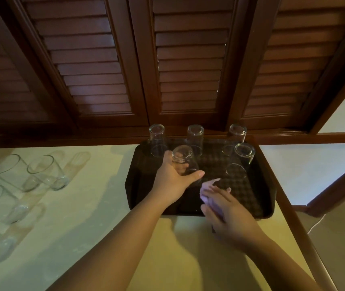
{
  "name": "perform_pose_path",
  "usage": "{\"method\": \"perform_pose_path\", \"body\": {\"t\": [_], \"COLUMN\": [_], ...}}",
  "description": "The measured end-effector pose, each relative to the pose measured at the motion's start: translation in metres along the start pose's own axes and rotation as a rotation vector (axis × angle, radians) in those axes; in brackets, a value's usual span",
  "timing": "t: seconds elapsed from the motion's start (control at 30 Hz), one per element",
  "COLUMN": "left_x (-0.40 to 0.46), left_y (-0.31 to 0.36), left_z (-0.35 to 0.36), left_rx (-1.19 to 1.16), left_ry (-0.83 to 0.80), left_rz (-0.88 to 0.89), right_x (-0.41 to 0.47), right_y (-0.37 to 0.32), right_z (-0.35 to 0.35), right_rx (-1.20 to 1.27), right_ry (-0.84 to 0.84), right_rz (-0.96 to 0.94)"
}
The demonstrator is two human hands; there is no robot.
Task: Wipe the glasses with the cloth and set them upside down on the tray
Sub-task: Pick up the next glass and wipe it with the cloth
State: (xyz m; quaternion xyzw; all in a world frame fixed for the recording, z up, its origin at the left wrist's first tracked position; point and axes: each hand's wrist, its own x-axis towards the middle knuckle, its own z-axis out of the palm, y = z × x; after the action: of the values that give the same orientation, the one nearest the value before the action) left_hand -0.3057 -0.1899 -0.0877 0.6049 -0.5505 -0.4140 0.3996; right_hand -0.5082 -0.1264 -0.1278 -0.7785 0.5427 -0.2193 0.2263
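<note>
A dark tray lies on the counter near its back right corner. Three clear glasses stand upside down along the tray's far edge, the left one, the middle one and the right one. Another inverted glass stands in front of the right one. My left hand grips a further glass, base up, over the tray's middle left. My right hand holds a pale cloth bunched under its fingers at the tray's near edge.
Several upright glasses stand on the pale counter at the left, among them one near the back and one closer in. Dark louvred wooden doors rise behind the counter. A wooden rim borders the counter's right side.
</note>
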Motion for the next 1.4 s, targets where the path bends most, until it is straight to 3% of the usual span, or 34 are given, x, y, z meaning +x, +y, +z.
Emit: {"method": "perform_pose_path", "body": {"t": [0.1, 0.23, 0.6, 0.73, 0.97, 1.3, 1.4], "left_x": [0.013, 0.026, 0.052, 0.053, 0.050, 0.010, -0.028], "left_y": [-0.005, -0.008, -0.010, -0.013, -0.020, -0.012, 0.003], "left_z": [0.008, 0.017, 0.032, 0.037, 0.043, 0.027, 0.010], "left_rx": [0.056, 0.095, 0.195, 0.212, 0.244, 0.217, 0.141], "left_ry": [0.030, 0.042, 0.026, 0.046, 0.028, 0.105, 0.140], "left_rz": [0.010, 0.012, 0.033, 0.016, 0.033, 0.008, 0.018], "right_x": [-0.008, -0.012, -0.015, -0.014, -0.016, -0.025, -0.024], "right_y": [0.023, 0.026, 0.022, 0.021, 0.019, 0.021, 0.013], "right_z": [0.016, 0.027, 0.026, 0.025, 0.017, 0.020, 0.016], "right_rx": [-0.185, -0.253, -0.199, -0.182, -0.198, -0.307, -0.285], "right_ry": [-0.093, 0.004, 0.035, 0.109, 0.083, 0.254, 0.261], "right_rz": [-0.080, -0.063, -0.008, -0.054, -0.075, -0.203, -0.119]}}
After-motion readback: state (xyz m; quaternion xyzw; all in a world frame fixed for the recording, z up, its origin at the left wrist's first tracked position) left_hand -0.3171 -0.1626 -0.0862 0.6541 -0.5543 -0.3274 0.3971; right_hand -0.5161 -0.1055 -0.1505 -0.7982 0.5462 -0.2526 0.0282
